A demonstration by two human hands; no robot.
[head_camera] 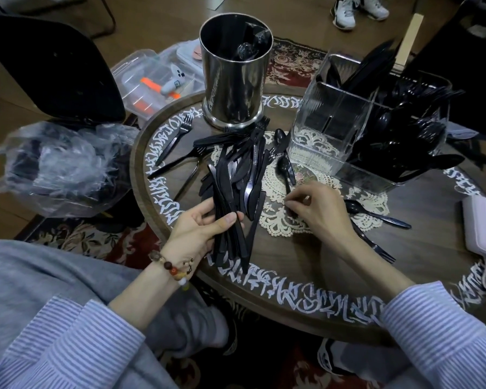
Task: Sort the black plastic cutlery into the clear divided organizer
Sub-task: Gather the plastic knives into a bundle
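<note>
The left hand [199, 231] clamps a bundle of black knives [230, 197] by the handles; the right hand [317, 209] pinches a spoon [283, 167] handle on the doily [278, 226]. Cutlery likely light, stiff, slippery — grip mid-handle. The organizer [331, 119] stands beyond the right hand — partly filled.

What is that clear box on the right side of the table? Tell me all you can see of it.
The clear organizer is a see-through plastic box with ribbed walls and inner dividers, standing upright on the round wooden table, its near corner over the lace doily. The near-left compartment looks empty; the right ones are crammed with black spoons, handles poking over the rim, and a far one holds more black cutlery. Neither hand touches it.
</note>
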